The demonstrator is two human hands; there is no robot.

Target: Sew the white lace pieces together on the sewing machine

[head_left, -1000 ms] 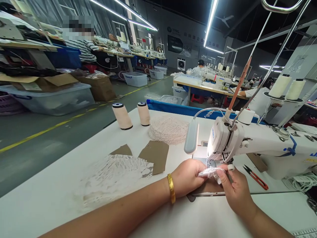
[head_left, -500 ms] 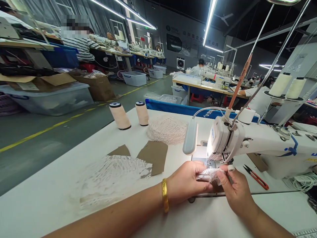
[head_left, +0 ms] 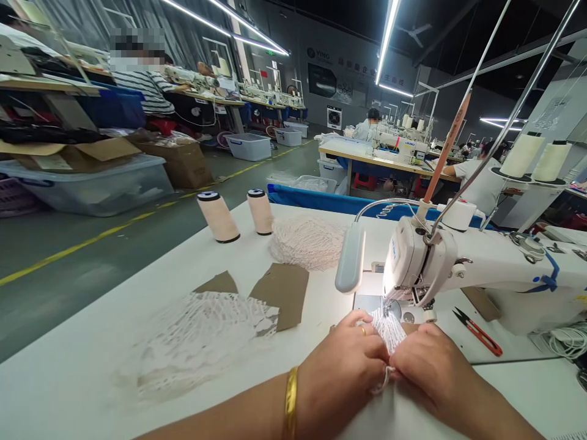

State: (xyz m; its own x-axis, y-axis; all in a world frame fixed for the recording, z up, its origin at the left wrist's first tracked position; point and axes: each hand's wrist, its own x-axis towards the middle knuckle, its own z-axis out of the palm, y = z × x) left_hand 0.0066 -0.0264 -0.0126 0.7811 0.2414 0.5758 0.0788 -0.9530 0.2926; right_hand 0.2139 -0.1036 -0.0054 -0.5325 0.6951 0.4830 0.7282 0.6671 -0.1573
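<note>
A piece of white lace fabric [head_left: 389, 330] lies under the needle of the white sewing machine [head_left: 426, 256], its near end gathered between my hands. My left hand [head_left: 351, 357], with a gold bracelet and ring, is closed on the lace from the left. From the right, my right hand [head_left: 433, 363] grips the same piece, its fingertips partly hidden. Both hands are just in front of the needle plate [head_left: 367, 302]. A small end of lace hangs below the fingers.
Red-handled thread snips [head_left: 479, 333] lie right of the needle. Left on the table are lace pieces [head_left: 197, 336], brown card templates [head_left: 287, 293], a lace pile [head_left: 309, 241] and two thread cones [head_left: 219, 217]. A lamp [head_left: 351, 260] hangs beside the machine head. Other people sit at machines beyond.
Both hands have moved down toward me and turned knuckles up. The lace, bunched between the fingers before, now stretches from the needle area to my hands.
</note>
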